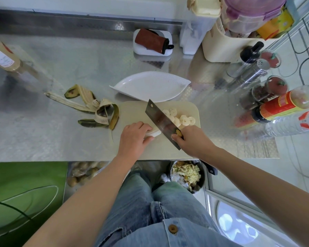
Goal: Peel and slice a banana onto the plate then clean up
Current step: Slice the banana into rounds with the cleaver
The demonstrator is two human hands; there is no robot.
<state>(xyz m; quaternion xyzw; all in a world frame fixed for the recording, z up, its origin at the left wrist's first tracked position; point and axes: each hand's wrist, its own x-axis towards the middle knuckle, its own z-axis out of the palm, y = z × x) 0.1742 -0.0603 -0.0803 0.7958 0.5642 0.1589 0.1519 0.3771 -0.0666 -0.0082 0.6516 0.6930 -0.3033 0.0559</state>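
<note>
A pale cutting board (132, 111) lies near the counter's front edge. My left hand (135, 137) curls over the uncut piece of peeled banana (154, 132) and holds it down on the board. My right hand (191, 139) grips the handle of a broad cleaver (161, 120), whose blade stands against the banana's cut end. Several banana slices (183, 118) lie on the board to the right of the blade. Just behind the board sits a white leaf-shaped plate (150, 86) with nothing on it. The banana peel (95, 107) sprawls on the steel counter to the left.
Bottles, spice shakers and jars (268, 90) crowd the right side of the counter. A white box with a brown cloth (152, 41) stands at the back. A tall bottle (2, 54) stands far left. Below the counter edge, a bin (186, 175) holds scraps.
</note>
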